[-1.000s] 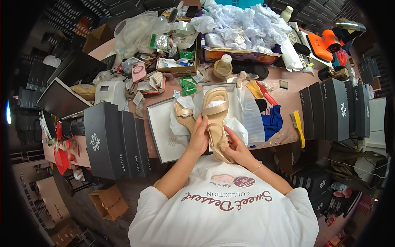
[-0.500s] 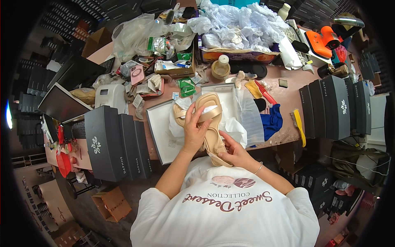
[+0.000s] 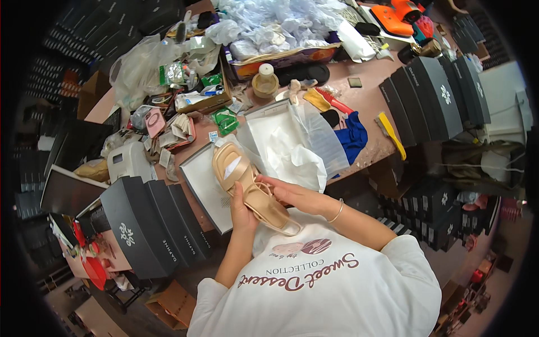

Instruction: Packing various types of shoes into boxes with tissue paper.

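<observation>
Left to right: row of black shoe boxes (image 3: 151,224) standing at the worktop (image 3: 370,106) edge, left of us. Next, open white box (image 3: 205,188) lying flat. Our left hand (image 3: 242,210) has its grip clamped on the beige sandal (image 3: 250,188) from below, thumb up along its side. Sandal sits above the box's near edge, toe pointing away, heel toward our chest. Our right hand (image 3: 292,195) pinches the sandal's thin strap, fingers closed on it. White tissue paper (image 3: 286,149) lies just behind it, blue cloth (image 3: 352,137) further right, more black boxes (image 3: 432,95) far right.
</observation>
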A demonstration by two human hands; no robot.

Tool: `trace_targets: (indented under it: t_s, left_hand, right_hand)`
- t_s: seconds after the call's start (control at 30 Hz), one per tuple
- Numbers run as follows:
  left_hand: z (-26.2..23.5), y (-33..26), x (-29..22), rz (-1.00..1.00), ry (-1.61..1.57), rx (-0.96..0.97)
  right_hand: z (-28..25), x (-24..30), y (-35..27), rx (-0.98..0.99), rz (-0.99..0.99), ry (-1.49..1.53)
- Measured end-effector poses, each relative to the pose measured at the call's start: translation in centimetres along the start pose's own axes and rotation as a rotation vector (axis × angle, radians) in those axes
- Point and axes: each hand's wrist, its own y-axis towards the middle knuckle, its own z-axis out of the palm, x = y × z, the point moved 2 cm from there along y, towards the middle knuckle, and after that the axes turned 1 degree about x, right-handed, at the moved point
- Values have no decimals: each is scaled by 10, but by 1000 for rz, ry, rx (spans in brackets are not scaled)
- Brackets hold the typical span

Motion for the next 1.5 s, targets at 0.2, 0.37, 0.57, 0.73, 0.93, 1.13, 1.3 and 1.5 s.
trace_targets:
  t_s: [0.2,0.37,0.57,0.73,0.93,1.13,1.3,1.5]
  left_hand:
    - [34,-7,-7,-83,93,219]
    - [56,51,14,422,1518,504]
    - [35,139,83,821,1651,309]
    - [122,3,-88,1353,1333,128]
    - [110,-87,-39,334,1744,501]
    - [141,-37,-103,700,1644,192]
    - [73,103,-100,729,1791,-88]
    - [26,158,-101,1040,1531,-168]
  right_hand:
    - [21,-25,-16,-412,-295,-663]
    - [-27,-17,-103,-510,-296,-45]
    - [-54,2,-174,-572,-475,-43]
    - [-82,-31,-236,-634,-430,16]
    - [-110,-43,-243,-563,-353,279]
    - [-95,-15,-212,-450,-380,242]
    - [-60,-15,-172,-436,-336,138]
    - [-32,-20,-131,-492,-294,64]
